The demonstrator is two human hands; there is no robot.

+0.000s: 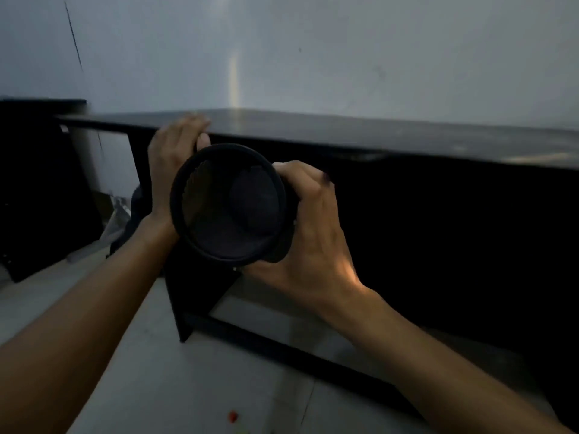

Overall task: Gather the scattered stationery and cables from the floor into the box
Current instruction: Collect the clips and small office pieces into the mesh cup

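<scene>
A black mesh pen cup [230,203] is being held up in front of the camera, tilted so that its open mouth is facing the viewer and its round base is showing inside; whether anything is lying in it cannot be told in the dim light. It is being gripped from the right side by the right hand [310,233], whose fingers are curled over the rim and wall. On the other side it is being held by the left hand [174,161], with the thumb pressed against the upper rim and the remaining fingers reaching round behind the cup, partly hidden. The cup is being kept in the air just in front of the near edge of a dark low table [360,133], which is standing on a pale tiled floor [188,386] against a light wall [344,51]. A small red scrap [232,416] is lying on the floor below the hands. At the far left a dark panel [37,183] is leaning, with pale crumpled material beside it.
</scene>
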